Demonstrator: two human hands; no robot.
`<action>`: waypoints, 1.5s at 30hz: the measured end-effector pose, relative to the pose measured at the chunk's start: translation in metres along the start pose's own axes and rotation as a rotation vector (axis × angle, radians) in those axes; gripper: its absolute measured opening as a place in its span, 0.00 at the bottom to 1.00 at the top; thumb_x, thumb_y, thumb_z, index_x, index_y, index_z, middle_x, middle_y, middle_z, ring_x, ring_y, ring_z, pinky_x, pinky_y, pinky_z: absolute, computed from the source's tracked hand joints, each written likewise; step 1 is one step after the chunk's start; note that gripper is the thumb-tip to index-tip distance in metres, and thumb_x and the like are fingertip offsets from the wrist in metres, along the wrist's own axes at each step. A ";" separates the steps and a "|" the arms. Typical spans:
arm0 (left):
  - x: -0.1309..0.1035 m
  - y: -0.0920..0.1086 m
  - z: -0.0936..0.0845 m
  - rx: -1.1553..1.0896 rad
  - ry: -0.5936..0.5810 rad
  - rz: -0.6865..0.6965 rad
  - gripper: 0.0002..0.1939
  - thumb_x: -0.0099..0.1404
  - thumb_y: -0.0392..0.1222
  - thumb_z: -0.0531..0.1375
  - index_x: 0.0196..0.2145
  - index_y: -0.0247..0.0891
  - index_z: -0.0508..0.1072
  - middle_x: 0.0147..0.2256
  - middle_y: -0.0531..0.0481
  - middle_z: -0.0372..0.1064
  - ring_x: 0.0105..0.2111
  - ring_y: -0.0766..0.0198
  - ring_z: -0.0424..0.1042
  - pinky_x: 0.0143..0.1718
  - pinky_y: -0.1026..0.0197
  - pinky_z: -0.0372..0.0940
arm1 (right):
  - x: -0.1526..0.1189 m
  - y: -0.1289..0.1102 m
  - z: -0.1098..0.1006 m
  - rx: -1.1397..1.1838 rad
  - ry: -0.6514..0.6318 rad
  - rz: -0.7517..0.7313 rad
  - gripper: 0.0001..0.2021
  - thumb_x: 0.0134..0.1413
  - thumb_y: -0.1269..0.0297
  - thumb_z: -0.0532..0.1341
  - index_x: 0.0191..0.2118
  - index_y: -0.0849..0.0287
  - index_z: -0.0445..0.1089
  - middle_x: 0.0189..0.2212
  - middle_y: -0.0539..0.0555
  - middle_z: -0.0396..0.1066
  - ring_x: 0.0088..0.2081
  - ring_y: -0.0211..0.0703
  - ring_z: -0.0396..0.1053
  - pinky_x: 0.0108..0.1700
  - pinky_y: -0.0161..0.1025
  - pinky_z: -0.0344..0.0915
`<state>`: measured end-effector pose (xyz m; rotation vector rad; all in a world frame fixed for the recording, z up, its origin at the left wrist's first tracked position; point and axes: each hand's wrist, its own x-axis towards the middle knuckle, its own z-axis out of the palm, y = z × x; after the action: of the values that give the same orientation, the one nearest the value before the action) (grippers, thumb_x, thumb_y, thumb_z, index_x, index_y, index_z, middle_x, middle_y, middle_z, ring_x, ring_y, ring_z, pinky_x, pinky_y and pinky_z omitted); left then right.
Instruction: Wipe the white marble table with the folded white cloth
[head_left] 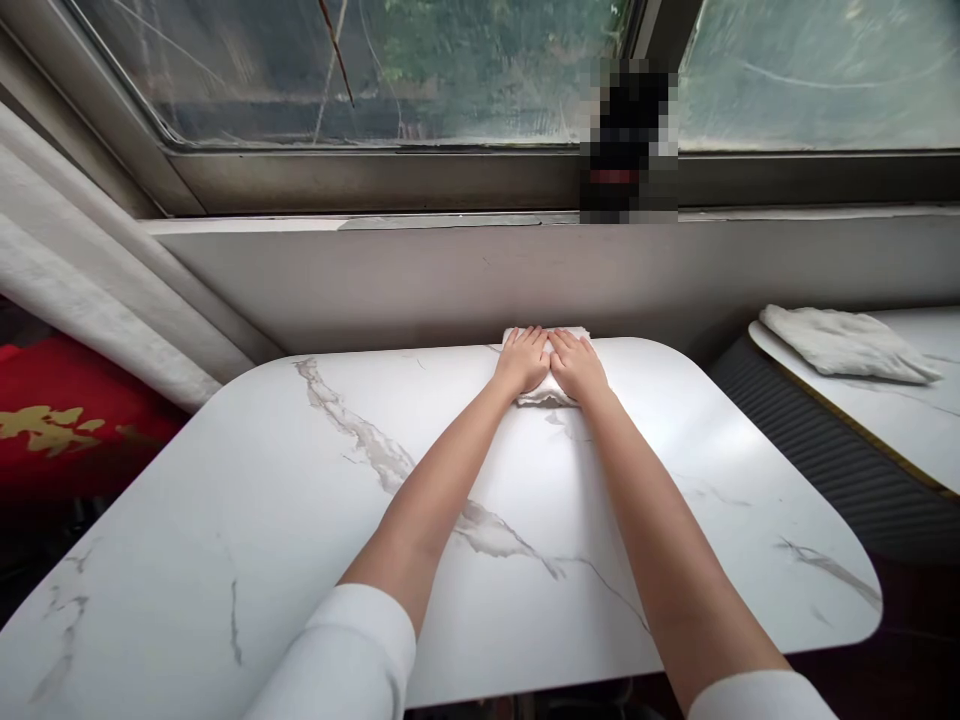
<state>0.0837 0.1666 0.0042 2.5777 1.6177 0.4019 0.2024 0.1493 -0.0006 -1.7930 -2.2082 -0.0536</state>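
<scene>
Both arms reach to the far edge of a white marbled table [247,470]. There a folded white cloth [551,397] lies flat against the tabletop near the wall. My left hand [523,360] rests on the cloth's left part, its fingers laid out flat and pointing away. Beside it, my right hand [576,365] lies on the cloth's right part with fingers stretched out. The two hands touch or nearly touch at the thumbs. Part of the cloth is hidden under them.
A second marbled table [915,420] with a crumpled white cloth [847,343] stands at the right. Beyond the table are a wall [420,280] and a window [465,80]. A white curtain [97,250] and red fabric [67,430] are at the left.
</scene>
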 end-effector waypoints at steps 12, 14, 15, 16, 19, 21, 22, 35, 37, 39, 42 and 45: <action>-0.061 0.039 0.003 0.011 0.065 -0.029 0.27 0.69 0.39 0.40 0.62 0.25 0.53 0.64 0.41 0.47 0.64 0.59 0.44 0.64 0.52 0.35 | -0.062 0.004 -0.016 -0.073 -0.039 -0.097 0.26 0.61 0.67 0.40 0.63 0.67 0.53 0.64 0.59 0.51 0.64 0.45 0.47 0.63 0.49 0.46; -0.084 0.054 0.002 0.015 0.066 -0.003 0.27 0.69 0.39 0.40 0.62 0.25 0.53 0.64 0.41 0.47 0.64 0.58 0.43 0.64 0.51 0.35 | -0.089 0.006 -0.022 -0.082 -0.061 -0.131 0.26 0.63 0.65 0.39 0.64 0.67 0.50 0.64 0.59 0.49 0.65 0.45 0.44 0.64 0.50 0.45; -0.097 0.061 0.001 0.015 0.062 0.013 0.27 0.69 0.40 0.41 0.62 0.25 0.52 0.64 0.40 0.46 0.64 0.58 0.43 0.64 0.50 0.34 | -0.104 0.007 -0.026 -0.083 -0.075 -0.150 0.26 0.63 0.65 0.39 0.65 0.67 0.49 0.65 0.59 0.48 0.65 0.45 0.43 0.64 0.50 0.45; -0.110 0.069 -0.001 0.014 0.055 0.032 0.27 0.69 0.40 0.40 0.62 0.24 0.52 0.64 0.39 0.46 0.64 0.57 0.42 0.64 0.49 0.34 | -0.120 0.007 -0.030 -0.080 -0.090 -0.166 0.27 0.64 0.64 0.38 0.65 0.67 0.48 0.65 0.59 0.46 0.66 0.45 0.42 0.64 0.50 0.44; -0.150 0.093 -0.008 -0.008 0.020 0.098 0.28 0.69 0.41 0.40 0.62 0.20 0.50 0.64 0.35 0.44 0.65 0.54 0.39 0.64 0.47 0.32 | -0.167 0.005 -0.043 -0.064 -0.120 -0.195 0.27 0.65 0.63 0.37 0.66 0.66 0.44 0.66 0.58 0.44 0.66 0.43 0.38 0.65 0.50 0.42; -0.174 0.108 -0.012 -0.034 -0.006 0.140 0.29 0.70 0.41 0.40 0.63 0.19 0.49 0.64 0.34 0.42 0.65 0.53 0.37 0.65 0.47 0.33 | -0.198 0.002 -0.052 -0.059 -0.115 -0.204 0.27 0.65 0.62 0.36 0.67 0.65 0.41 0.66 0.57 0.42 0.66 0.43 0.37 0.65 0.52 0.43; -0.184 0.114 -0.014 -0.050 -0.017 0.157 0.29 0.70 0.42 0.40 0.63 0.19 0.48 0.64 0.33 0.41 0.65 0.52 0.36 0.64 0.47 0.33 | -0.212 0.001 -0.055 -0.059 -0.105 -0.206 0.27 0.65 0.62 0.36 0.67 0.64 0.38 0.66 0.57 0.42 0.66 0.43 0.37 0.65 0.52 0.43; -0.206 0.134 -0.016 -0.237 -0.143 0.236 0.30 0.69 0.43 0.41 0.64 0.22 0.44 0.66 0.35 0.32 0.65 0.51 0.28 0.64 0.45 0.35 | -0.248 0.007 -0.064 -0.086 -0.067 -0.108 0.29 0.62 0.65 0.40 0.68 0.57 0.35 0.65 0.54 0.48 0.65 0.45 0.43 0.63 0.53 0.50; -0.186 0.130 -0.012 -0.216 -0.135 0.216 0.30 0.68 0.41 0.41 0.64 0.21 0.45 0.65 0.34 0.34 0.65 0.51 0.29 0.64 0.46 0.34 | -0.225 0.012 -0.061 -0.080 -0.095 -0.075 0.28 0.61 0.66 0.40 0.67 0.60 0.43 0.65 0.55 0.48 0.65 0.45 0.44 0.64 0.52 0.48; -0.158 0.126 -0.008 -0.190 -0.136 0.171 0.30 0.68 0.40 0.40 0.63 0.19 0.45 0.65 0.33 0.36 0.65 0.51 0.31 0.64 0.47 0.33 | -0.194 0.021 -0.056 -0.069 -0.108 -0.036 0.27 0.60 0.67 0.40 0.65 0.62 0.49 0.64 0.56 0.50 0.65 0.44 0.45 0.64 0.52 0.48; -0.103 0.118 0.000 -0.143 -0.137 0.095 0.30 0.67 0.39 0.40 0.63 0.18 0.45 0.65 0.34 0.38 0.65 0.51 0.34 0.64 0.47 0.33 | -0.139 0.040 -0.047 -0.046 -0.103 -0.001 0.27 0.58 0.69 0.41 0.63 0.64 0.54 0.64 0.57 0.52 0.64 0.44 0.47 0.63 0.51 0.48; -0.046 0.110 0.012 -0.100 -0.091 0.068 0.30 0.68 0.40 0.39 0.63 0.20 0.47 0.65 0.36 0.41 0.65 0.53 0.37 0.64 0.49 0.32 | -0.086 0.062 -0.038 -0.004 -0.080 0.033 0.26 0.58 0.68 0.41 0.62 0.66 0.55 0.63 0.57 0.53 0.64 0.44 0.48 0.64 0.49 0.46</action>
<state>0.1641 0.0782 0.0057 2.5423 1.4463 0.3545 0.2857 0.0735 0.0047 -1.8638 -2.2335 0.0203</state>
